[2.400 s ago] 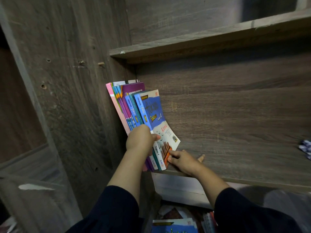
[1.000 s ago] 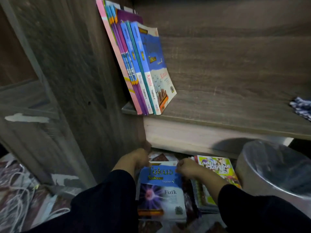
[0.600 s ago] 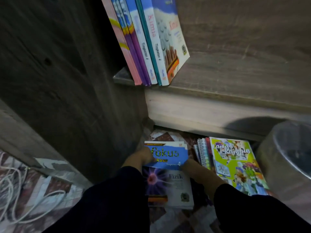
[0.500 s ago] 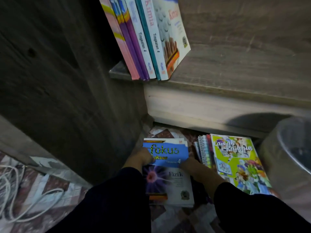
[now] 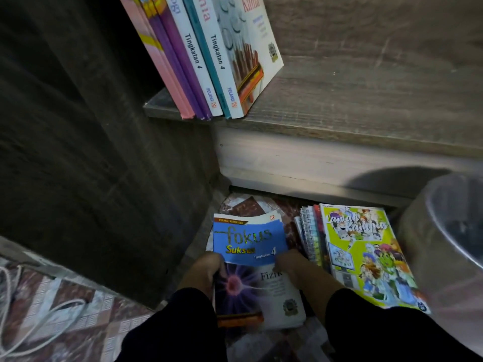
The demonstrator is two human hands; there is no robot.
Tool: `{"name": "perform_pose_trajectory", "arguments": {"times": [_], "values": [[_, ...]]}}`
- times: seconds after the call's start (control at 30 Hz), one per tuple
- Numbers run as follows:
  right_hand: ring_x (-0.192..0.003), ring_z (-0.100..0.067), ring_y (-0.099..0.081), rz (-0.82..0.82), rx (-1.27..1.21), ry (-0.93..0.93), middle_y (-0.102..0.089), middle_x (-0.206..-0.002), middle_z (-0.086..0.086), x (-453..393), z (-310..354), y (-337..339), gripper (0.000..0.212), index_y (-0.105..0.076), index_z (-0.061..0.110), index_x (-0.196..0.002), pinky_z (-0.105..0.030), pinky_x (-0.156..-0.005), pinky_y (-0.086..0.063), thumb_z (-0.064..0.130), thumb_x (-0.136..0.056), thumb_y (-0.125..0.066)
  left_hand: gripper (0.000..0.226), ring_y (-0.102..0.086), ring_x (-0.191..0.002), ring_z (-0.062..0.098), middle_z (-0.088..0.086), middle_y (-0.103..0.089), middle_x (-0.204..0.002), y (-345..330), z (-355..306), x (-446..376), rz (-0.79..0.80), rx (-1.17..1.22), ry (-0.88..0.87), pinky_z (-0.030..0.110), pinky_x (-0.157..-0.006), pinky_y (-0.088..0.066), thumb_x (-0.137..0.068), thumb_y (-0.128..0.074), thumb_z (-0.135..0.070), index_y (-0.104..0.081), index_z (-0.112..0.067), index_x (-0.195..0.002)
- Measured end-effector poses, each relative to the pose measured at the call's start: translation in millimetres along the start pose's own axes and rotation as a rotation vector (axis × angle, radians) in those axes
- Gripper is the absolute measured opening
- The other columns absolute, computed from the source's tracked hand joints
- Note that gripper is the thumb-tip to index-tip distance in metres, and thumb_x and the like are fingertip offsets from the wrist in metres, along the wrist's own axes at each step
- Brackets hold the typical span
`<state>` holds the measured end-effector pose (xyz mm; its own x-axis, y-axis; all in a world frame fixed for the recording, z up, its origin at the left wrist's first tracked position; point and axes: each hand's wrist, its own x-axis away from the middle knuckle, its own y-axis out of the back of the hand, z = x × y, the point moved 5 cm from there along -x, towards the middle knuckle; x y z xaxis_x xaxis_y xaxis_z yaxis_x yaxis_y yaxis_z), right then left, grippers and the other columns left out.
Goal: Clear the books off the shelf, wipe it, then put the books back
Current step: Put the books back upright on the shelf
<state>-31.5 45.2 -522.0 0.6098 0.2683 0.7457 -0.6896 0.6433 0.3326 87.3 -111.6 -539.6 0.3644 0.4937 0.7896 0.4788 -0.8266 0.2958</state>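
Head view: your left hand (image 5: 206, 267) and right hand (image 5: 292, 265) grip the Fokus book (image 5: 251, 244) at lower centre, between the cabinet wall (image 5: 104, 152) and the comic stack (image 5: 366, 252), below the shelf (image 5: 339, 105) edge.

Person seen from own head cam, only forearms + hands in view. Both arms wear long dark sleeves, black or v. dark navy, can't tell which in this dim light. Left sleeve (image 5: 180, 327) is plain, no logo, print or stripe visible, soft matte fabric, loose fit, ends short of the wrist w/ no distinct cuff or button. Right sleeve (image 5: 386, 333) same cloth + colour, looks wider, a few soft folds, edge also plain. Left hand (image 5: 206, 270) bare: no glove, ring or watch. Right hand (image 5: 295, 265) bare too, no jewellery or strap. Nails too dim and blurred to make out.
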Motion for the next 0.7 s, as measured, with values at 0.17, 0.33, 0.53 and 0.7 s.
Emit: {"name": "perform_pose_trajectory", "arguments": {"times": [0.17, 0.33, 0.53, 0.7], "values": [[-0.059, -0.015, -0.042, -0.075, -0.306, 0.121, -0.053, -0.085, -0.015, 7.7, 14.8, -1.8, 0.026, -0.045, -0.003, -0.119, -0.021, -0.045, -0.038, -0.007, -0.096, -0.034, 0.024, -0.037, -0.021, 0.018, 0.017, -0.044, -0.04, 16.6, -32.5, 12.4, -0.196, 0.048, -0.16, 0.017, -0.033, -0.032, -0.065, -0.043, 0.023, -0.059, 0.005, -0.07], [-0.077, -0.02, -0.054, -0.151, -0.383, 0.39, -0.054, -0.084, -0.003, 34.7, 54.4, 10.8, 0.043, -0.044, 0.011, -0.116, -0.025, -0.057, -0.044, -0.019, -0.086, -0.038, 0.039, -0.056, -0.065, 0.022, 0.009, -0.061, -0.079, 34.5, -73.3, 39.2, -0.311, 0.328, -0.463, 0.019, -0.04, -0.037, -0.079, -0.041, 0.018, -0.062, -0.007, -0.1], [-0.069, -0.004, -0.048, -0.219, -0.283, 0.553, -0.049, -0.084, 0.005, 49.3, 52.0, 25.5, 0.057, -0.036, 0.006, -0.122, -0.018, -0.048, -0.042, -0.024, -0.076, -0.052, 0.021, -0.065, -0.081, 0.019, 0.007, -0.072, -0.097, 38.8, -71.8, 53.8, -0.23, 0.341, -0.565, 0.028, -0.066, -0.054, -0.085, -0.056, -0.002, -0.068, -0.014, -0.097], [-0.08, -0.018, -0.057, -0.188, -0.11, 0.494, -0.058, -0.088, 0.001, 50.4, 38.7, 30.6, 0.046, -0.051, 0.002, -0.122, -0.016, -0.058, -0.044, -0.01, -0.08, -0.061, 0.031, -0.064, -0.095, 0.036, 0.028, -0.063, -0.113, 41.3, -57.8, 40.4, -0.221, 0.245, -0.45, 0.041, -0.076, -0.053, -0.086, -0.045, 0.016, -0.06, 0.005, -0.11]]}}
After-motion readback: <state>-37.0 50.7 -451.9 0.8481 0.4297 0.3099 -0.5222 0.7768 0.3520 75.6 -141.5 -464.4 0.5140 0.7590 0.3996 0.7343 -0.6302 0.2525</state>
